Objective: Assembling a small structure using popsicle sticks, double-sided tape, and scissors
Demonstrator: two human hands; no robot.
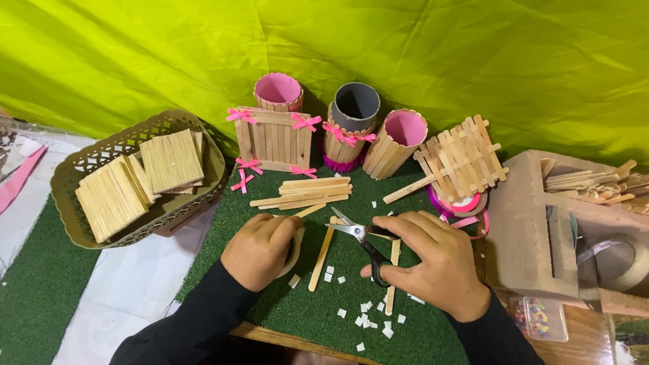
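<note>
My left hand (260,250) closes around a roll of white tape (295,250) on the green turf mat (318,307). Black-handled scissors (362,238) sit in my right hand (433,260), blades apart and pointing left toward the tape. Between my hands a wooden craft stick (321,259) lies on the mat, and another stick (392,277) lies partly under my right hand. Several small white tape squares (368,318) are scattered on the turf near me.
A pile of loose sticks (304,192) lies ahead. Behind it stand a stick box with pink bows (274,138), stick-covered cups (399,142) and a stick lattice (463,159). A basket of stick bundles (138,179) is left; a brown block holder (541,223) right.
</note>
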